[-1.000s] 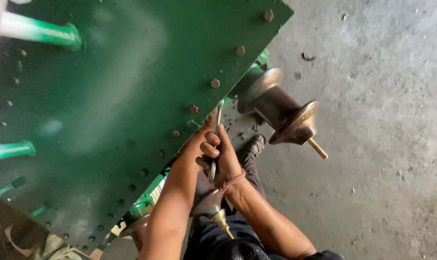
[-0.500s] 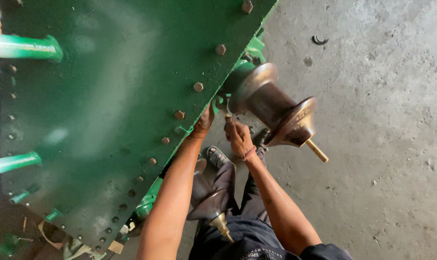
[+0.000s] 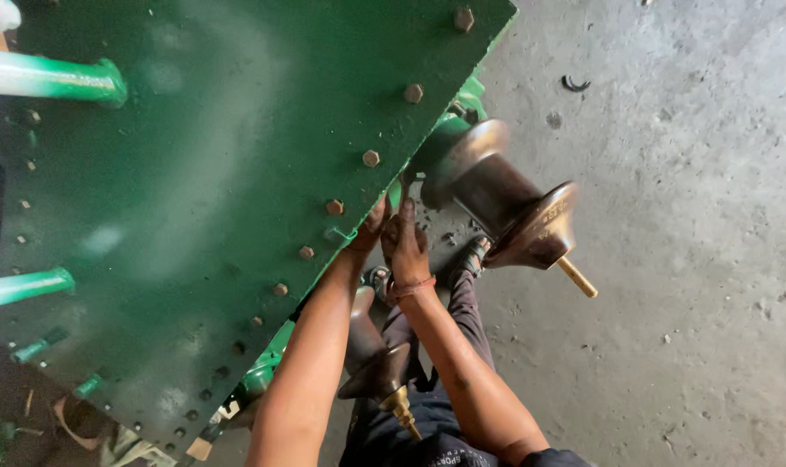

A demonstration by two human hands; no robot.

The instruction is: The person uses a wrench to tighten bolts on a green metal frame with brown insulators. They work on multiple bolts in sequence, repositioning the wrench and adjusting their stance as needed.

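We look down on a large green painted steel cover plate [image 3: 202,199], flat and a bit glossy, its edge lined with rusty hex bolt heads [image 3: 371,158]; it fills the left and hides whatever our hands reach at under its rim. Green pipe stubs [image 3: 51,78] stick out at the far left. Just right of the plate edge a brown ribbed ceramic bushing [image 3: 505,207] juts out tilted, glazed and dusty, ending in a brass threaded stud [image 3: 576,277]. A second brown bushing with brass tip [image 3: 380,372] sits lower, between our forearms. Our left hand [image 3: 371,227] presses up at the plate edge beside a bolt, fingers tucked partly under the rim, so we cannot tell if they clench anything. Our right hand [image 3: 407,246], red thread band at the wrist, lies just beside the left, touching it, fingers extended toward the gap between plate edge and ceramic bushing; whether they hold anything we cannot tell. Below the hands a sandalled foot [image 3: 472,256] stands on the rough grey concrete floor [image 3: 670,259], with a small dark ring-shaped scrap [image 3: 574,84] well apart at top right.
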